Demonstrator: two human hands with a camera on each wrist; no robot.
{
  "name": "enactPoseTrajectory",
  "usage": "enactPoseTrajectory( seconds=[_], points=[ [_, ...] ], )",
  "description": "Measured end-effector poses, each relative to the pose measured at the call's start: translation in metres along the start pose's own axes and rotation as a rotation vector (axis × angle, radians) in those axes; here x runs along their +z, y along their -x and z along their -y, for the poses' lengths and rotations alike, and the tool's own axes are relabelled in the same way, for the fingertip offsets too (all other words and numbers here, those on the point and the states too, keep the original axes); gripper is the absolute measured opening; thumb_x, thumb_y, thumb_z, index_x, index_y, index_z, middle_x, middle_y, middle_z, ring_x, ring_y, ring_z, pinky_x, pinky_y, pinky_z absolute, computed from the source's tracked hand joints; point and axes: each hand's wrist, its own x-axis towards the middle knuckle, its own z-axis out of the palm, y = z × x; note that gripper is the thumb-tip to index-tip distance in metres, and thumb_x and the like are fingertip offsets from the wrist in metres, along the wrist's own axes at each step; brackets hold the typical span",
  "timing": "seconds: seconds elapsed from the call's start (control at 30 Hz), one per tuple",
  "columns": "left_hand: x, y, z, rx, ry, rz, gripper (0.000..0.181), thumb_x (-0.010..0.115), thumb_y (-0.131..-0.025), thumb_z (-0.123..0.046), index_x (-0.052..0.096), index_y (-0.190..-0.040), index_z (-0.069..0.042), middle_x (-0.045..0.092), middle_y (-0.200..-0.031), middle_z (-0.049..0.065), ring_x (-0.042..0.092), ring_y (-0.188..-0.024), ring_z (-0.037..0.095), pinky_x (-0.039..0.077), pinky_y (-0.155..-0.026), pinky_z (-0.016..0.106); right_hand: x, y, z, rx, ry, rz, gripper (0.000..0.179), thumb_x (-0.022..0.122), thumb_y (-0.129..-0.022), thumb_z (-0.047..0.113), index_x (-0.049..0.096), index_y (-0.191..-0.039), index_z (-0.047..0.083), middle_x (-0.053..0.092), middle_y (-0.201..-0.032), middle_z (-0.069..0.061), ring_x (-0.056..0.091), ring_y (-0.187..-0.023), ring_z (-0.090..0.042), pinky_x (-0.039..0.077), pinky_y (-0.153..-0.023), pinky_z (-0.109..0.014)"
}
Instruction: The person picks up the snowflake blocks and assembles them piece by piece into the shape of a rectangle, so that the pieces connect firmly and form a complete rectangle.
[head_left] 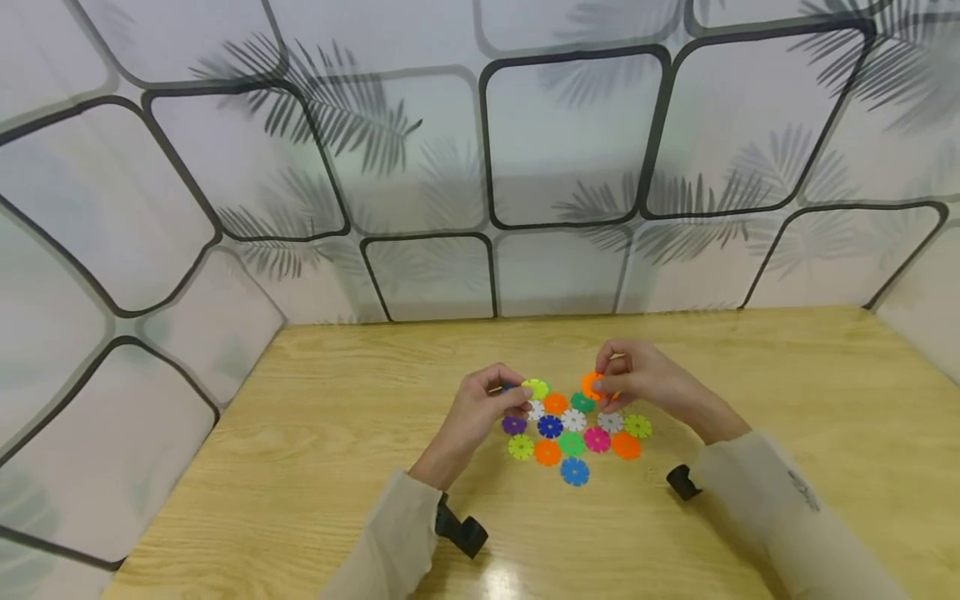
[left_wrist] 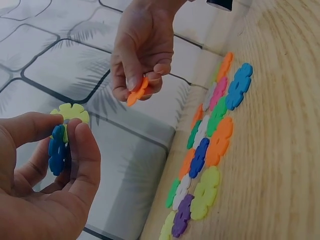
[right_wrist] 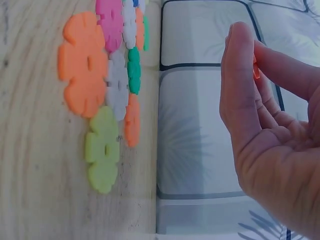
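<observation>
My left hand [head_left: 480, 404] pinches a yellow-green notched plastic disc [left_wrist: 74, 111] and a blue notched disc [left_wrist: 57, 150] between thumb and fingers. The two discs meet at an angle and look slotted together. To the right, my right hand [head_left: 648, 383] pinches an orange notched disc [left_wrist: 138, 92] by its edge, mostly hidden by fingers in the right wrist view. Both hands are raised above the table. Beneath them, several flower-shaped discs lie flat and close together, among them a light blue disc [head_left: 574, 472], a pink disc [head_left: 597, 439] and a purple disc [head_left: 513, 425].
The discs lie on a light wood-grain table [head_left: 322, 467]. A patterned cloth wall [head_left: 573, 142] with dark outlines and leaf shapes rises behind the table's far edge. Black wrist cameras hang below the sleeves, one under the left wrist [head_left: 468, 533].
</observation>
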Motion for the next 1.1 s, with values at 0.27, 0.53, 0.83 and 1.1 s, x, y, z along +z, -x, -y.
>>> enactPoseTrajectory(
  seconds=[0.27, 0.53, 0.83, 1.1],
  points=[
    [0.003, -0.001, 0.002, -0.014, -0.009, -0.001, 0.01, 0.064, -0.098, -0.001, 0.063, -0.1, 0.009, 0.067, -0.091, 0.02, 0.067, -0.076, 0.017, 0.059, -0.082, 0.041, 0.003, 0.005, 0.005, -0.008, -0.024, 0.002, 0.013, 0.06, -0.096, -0.004, 0.047, -0.098, -0.006, 0.058, -0.073, -0.013, 0.07, -0.073, -0.036, 0.061, -0.071, -0.046],
    [0.005, -0.002, 0.006, -0.03, -0.021, 0.022, 0.012, 0.063, -0.099, -0.002, 0.063, -0.102, 0.009, 0.067, -0.094, 0.017, 0.069, -0.079, 0.018, 0.057, -0.088, 0.048, 0.01, 0.01, 0.011, -0.019, -0.062, -0.015, 0.016, 0.063, -0.095, -0.005, 0.047, -0.093, -0.006, 0.063, -0.078, -0.015, 0.072, -0.073, -0.036, 0.06, -0.07, -0.047],
    [0.004, -0.001, 0.005, -0.026, -0.012, 0.039, 0.011, 0.063, -0.098, -0.001, 0.063, -0.102, 0.009, 0.067, -0.091, 0.01, 0.07, -0.079, 0.017, 0.056, -0.088, 0.053, 0.018, 0.009, 0.013, -0.046, -0.085, -0.035, 0.014, 0.061, -0.095, -0.009, 0.049, -0.09, -0.008, 0.065, -0.081, -0.014, 0.073, -0.071, -0.033, 0.06, -0.067, -0.043],
    [0.002, -0.001, 0.004, -0.03, -0.035, 0.032, 0.009, 0.064, -0.099, -0.003, 0.063, -0.1, 0.006, 0.068, -0.091, 0.008, 0.07, -0.079, 0.016, 0.056, -0.087, 0.052, 0.025, 0.007, 0.017, -0.063, -0.091, -0.033, 0.014, 0.062, -0.095, -0.009, 0.049, -0.091, -0.01, 0.065, -0.083, -0.015, 0.073, -0.069, -0.027, 0.061, -0.066, -0.038]
  ],
)
